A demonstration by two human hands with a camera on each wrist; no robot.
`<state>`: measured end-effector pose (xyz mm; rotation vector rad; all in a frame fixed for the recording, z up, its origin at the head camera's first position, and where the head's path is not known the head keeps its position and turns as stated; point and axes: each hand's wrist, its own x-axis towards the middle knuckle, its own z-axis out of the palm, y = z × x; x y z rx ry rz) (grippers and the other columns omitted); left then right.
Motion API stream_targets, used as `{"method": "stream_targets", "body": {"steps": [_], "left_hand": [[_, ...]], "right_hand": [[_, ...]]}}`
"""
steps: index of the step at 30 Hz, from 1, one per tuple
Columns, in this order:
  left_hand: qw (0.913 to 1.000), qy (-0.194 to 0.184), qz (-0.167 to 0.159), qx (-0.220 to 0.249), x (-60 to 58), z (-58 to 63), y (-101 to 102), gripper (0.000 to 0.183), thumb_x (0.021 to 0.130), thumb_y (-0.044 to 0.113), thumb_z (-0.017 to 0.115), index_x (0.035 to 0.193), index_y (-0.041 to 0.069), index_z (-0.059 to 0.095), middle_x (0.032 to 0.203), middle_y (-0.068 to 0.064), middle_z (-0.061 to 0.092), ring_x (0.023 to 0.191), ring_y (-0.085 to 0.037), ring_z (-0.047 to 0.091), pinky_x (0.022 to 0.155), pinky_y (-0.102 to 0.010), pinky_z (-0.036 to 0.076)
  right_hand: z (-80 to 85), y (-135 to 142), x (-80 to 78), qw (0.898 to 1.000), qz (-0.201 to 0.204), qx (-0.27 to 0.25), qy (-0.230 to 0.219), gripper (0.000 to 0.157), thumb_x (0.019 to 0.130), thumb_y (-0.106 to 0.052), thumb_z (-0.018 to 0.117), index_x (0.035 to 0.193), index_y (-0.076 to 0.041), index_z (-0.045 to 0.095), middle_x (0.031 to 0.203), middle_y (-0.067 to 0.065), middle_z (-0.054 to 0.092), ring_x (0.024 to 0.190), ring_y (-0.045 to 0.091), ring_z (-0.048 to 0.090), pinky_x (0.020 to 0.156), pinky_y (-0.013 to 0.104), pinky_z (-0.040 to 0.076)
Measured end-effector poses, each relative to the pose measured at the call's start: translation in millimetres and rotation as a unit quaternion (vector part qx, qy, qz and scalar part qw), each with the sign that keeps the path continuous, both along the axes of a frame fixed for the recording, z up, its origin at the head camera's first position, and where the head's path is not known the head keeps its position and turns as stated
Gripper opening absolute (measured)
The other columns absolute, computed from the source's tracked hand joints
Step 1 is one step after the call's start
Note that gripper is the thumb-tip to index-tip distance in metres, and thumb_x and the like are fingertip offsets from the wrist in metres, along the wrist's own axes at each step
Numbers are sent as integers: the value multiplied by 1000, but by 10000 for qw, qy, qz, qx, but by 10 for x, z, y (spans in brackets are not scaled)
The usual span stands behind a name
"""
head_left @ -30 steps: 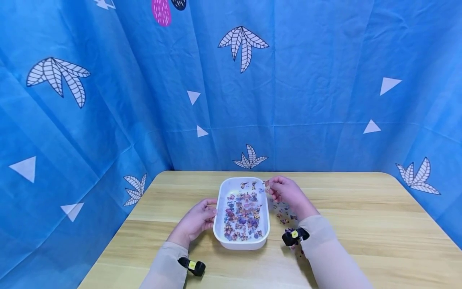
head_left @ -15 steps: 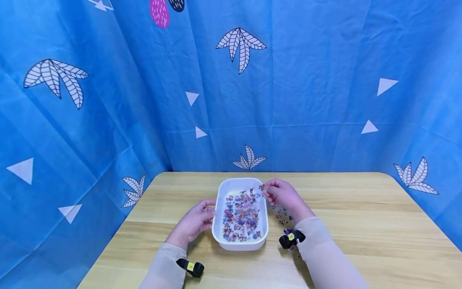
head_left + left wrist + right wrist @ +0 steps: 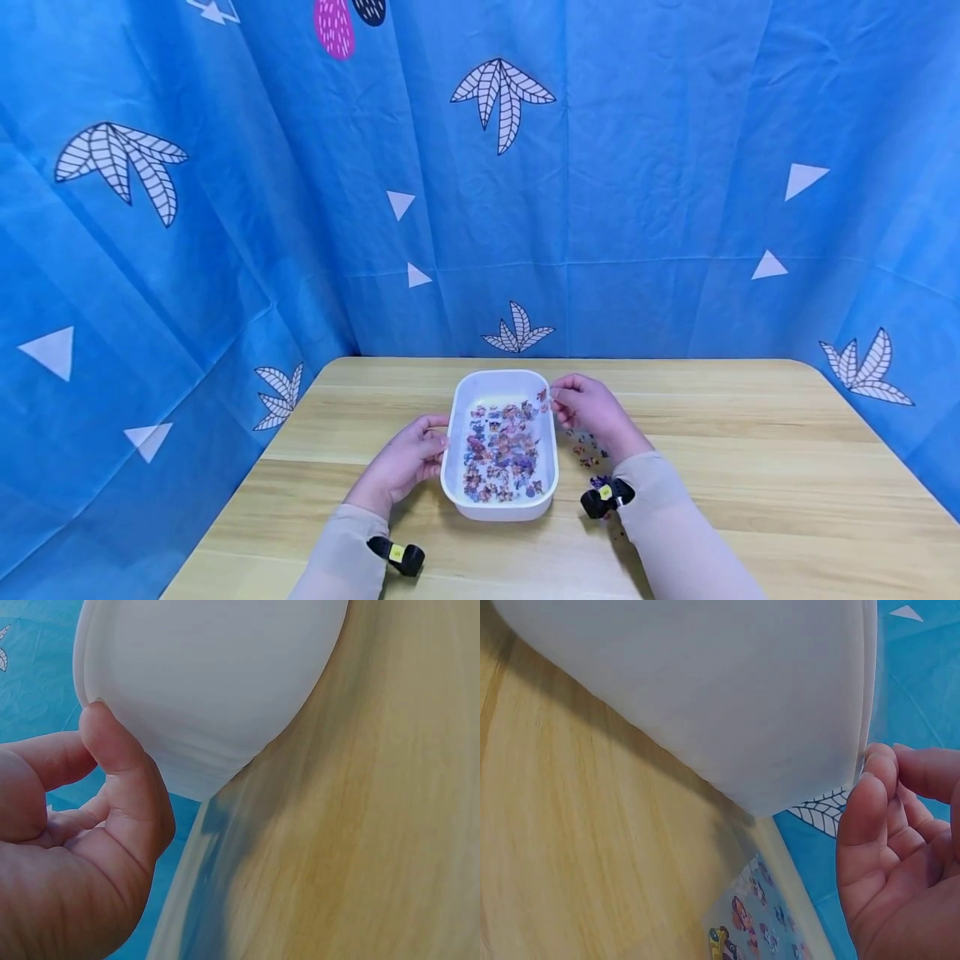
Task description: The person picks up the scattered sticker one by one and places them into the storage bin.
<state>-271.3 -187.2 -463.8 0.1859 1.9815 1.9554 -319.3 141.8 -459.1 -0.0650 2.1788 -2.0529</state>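
Note:
A white plastic tub [image 3: 499,512] stands on the table, in the middle of the head view. Inside it lies clear sheeting printed with small colourful cartoon stickers. My left hand [image 3: 411,457] holds the tub's left side, and the left wrist view shows the thumb at its rim. At the tub's far right corner my right hand [image 3: 592,410] pinches the edge of a clear sticker sheet [image 3: 542,397] between thumb and fingers. That sheet reaches over the rim into the tub. Close by the right hand in its wrist view is the tub's outer wall [image 3: 705,697].
Another clear sticker sheet [image 3: 761,919] lies on the wooden table [image 3: 750,467] right of the tub, partly under my right forearm. Blue curtain [image 3: 637,167] with white leaf prints hangs behind the table and along its left side.
My right hand has moved slightly left and down with the sticker sheet, which now sits lower in the tub. The left hand keeps its hold on the tub.

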Motion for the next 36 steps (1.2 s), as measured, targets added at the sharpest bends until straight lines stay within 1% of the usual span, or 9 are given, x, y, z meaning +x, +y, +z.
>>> {"method": "stream_targets", "body": {"steps": [7, 14, 16, 19, 23, 26, 31, 36], "left_hand": [[10000, 31, -9, 18, -7, 4, -9, 46, 100, 5, 55, 144, -2, 41, 102, -12, 59, 80, -17, 59, 68, -26, 54], [10000, 36, -7, 32, -9, 4, -21, 46, 101, 4, 55, 144, -3, 40, 103, -13, 59, 80, -18, 59, 67, -26, 54], [10000, 37, -10, 34, -10, 4, -24, 46, 101, 4, 54, 144, -3, 40, 103, -13, 59, 80, -18, 59, 68, -26, 54], [10000, 25, -6, 40, -8, 6, -27, 46, 101, 4, 55, 144, -3, 40, 103, -13, 59, 80, -18, 59, 68, -26, 54], [10000, 22, -4, 33, -3, 9, -23, 47, 100, 4, 55, 144, -3, 40, 102, -12, 59, 81, -18, 59, 68, -27, 54], [10000, 18, -8, 10, 0, 4, -18, 47, 100, 5, 56, 144, -2, 41, 102, -12, 59, 82, -19, 59, 69, -27, 54], [10000, 41, -29, -1, -2, -13, -7, 48, 100, 6, 57, 144, -2, 41, 102, -12, 59, 83, -19, 59, 70, -27, 54], [10000, 29, -6, -9, 4, -12, -3, 48, 100, 6, 58, 144, -2, 41, 102, -11, 59, 83, -19, 59, 70, -27, 54]], "right_hand": [[11, 20, -14, 9999, -34, 110, 4, 19, 103, -11, 54, 117, 0, 61, 93, 14, 64, 75, 21, 60, 66, 33, 55], [78, 120, -4, 9991, -26, 403, 101, 25, 103, -14, 56, 122, 2, 60, 95, 15, 65, 79, 24, 62, 74, 41, 57], [93, 167, -1, 9986, 9, 500, 171, 26, 103, -15, 56, 122, 3, 59, 95, 15, 65, 81, 27, 62, 74, 41, 57], [104, 242, 3, 9984, 5, 527, 195, 24, 103, -15, 56, 120, 1, 60, 96, 14, 65, 85, 30, 62, 75, 41, 57], [103, 356, 9, 9979, 85, 608, 227, 25, 102, -15, 57, 121, 0, 60, 99, 16, 64, 88, 30, 61, 77, 40, 56], [106, 451, 17, 9960, 180, 819, 312, 30, 103, -17, 57, 125, 2, 58, 103, 19, 64, 88, 31, 61, 76, 39, 55], [119, 611, 19, 9942, 140, 1033, 267, 35, 102, -20, 58, 130, 2, 57, 109, 23, 63, 92, 35, 61, 75, 41, 53], [63, 780, -24, 9928, 99, 1186, 159, 39, 102, -20, 58, 134, 2, 57, 112, 21, 62, 88, 31, 60, 73, 38, 52]]}}
